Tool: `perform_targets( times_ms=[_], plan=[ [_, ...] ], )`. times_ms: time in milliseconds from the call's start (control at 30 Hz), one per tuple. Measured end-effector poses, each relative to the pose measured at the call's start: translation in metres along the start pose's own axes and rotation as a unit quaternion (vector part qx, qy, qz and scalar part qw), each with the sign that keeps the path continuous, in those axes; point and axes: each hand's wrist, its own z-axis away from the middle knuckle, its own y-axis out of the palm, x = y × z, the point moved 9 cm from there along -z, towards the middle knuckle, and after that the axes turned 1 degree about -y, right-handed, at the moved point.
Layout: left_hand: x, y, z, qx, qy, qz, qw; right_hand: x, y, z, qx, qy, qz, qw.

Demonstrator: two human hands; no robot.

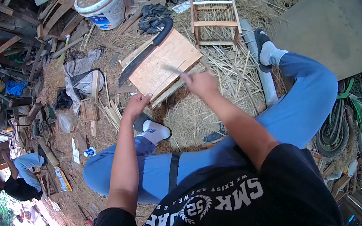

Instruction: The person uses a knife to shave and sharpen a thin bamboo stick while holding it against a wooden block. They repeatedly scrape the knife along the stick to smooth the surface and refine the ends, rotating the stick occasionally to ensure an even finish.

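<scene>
A small wooden board (170, 60) lies like a low bench top in front of me. My right hand (202, 84) is closed round a knife (172, 69), whose short blade is blurred over the board. At the board's near corner, my left hand (136, 105) is closed with the thumb up, pinching the end of a thin strip (165, 83) that runs across the wood. A machete (139, 62) with a black curved handle rests along the board's left side, apart from both hands.
A small wooden frame with slats (215, 14) stands beyond the board. Cut sticks (238, 70) and straw cover the ground at right. A white bucket (99, 2) stands far left, near scrap wood. Another person (21, 178) sits at lower left; a motorbike wheel (333, 134) is at right.
</scene>
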Motion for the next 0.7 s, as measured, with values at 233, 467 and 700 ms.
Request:
perform_targets(
  times_ms=[233,467,700],
  plan=[
    [-0.008,0.001,0.007,-0.002,0.001,-0.011,1.000,0.019,0.011,0.010,0.004,-0.037,0.042,0.998],
    [-0.006,0.005,0.005,0.008,-0.014,0.005,1.000,0.008,0.028,-0.003,0.027,-0.007,0.030,0.999],
    [0.001,0.006,0.003,0.013,-0.019,0.028,0.999,-0.004,0.011,-0.014,-0.016,-0.023,0.036,0.999]
  ],
)
